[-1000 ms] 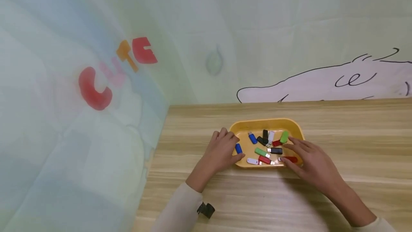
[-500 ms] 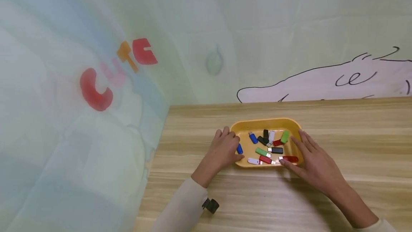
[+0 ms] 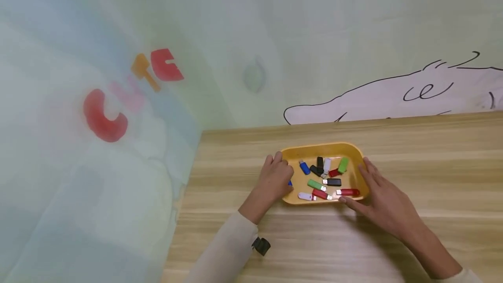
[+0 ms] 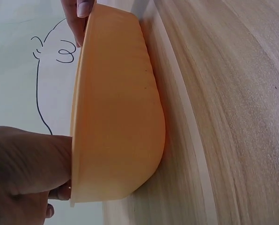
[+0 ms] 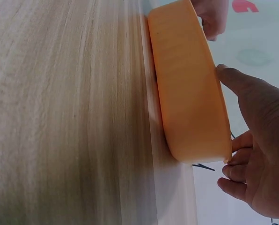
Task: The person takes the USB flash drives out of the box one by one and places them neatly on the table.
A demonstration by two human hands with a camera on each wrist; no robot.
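Observation:
A yellow plastic tray (image 3: 314, 147) holds several USB flash drives: blue, black, white, green and red. At the tray's left end my left hand (image 3: 273, 182) reaches over the rim, thumb and forefinger curled about a blue USB flash drive (image 3: 290, 183); the hand covers most of that drive. The left wrist view shows its thumb (image 4: 41, 159) over the rim, the drive hidden. My right hand (image 3: 387, 204) holds the tray's right end, thumb (image 5: 238, 82) on the near rim and fingers round the end wall. Nearest it lies a red flash drive (image 3: 349, 192).
The tray stands on a wood-grain table (image 3: 314, 243). A pale printed cloth (image 3: 220, 56) hangs behind and on the left, along the table's edges. A black strap end (image 3: 261, 245) sticks out from the left sleeve.
My left fingers have curled in, covering more of the blue flash drive. The right fingers have drawn back from over the tray to its right wall. The view has shifted slightly.

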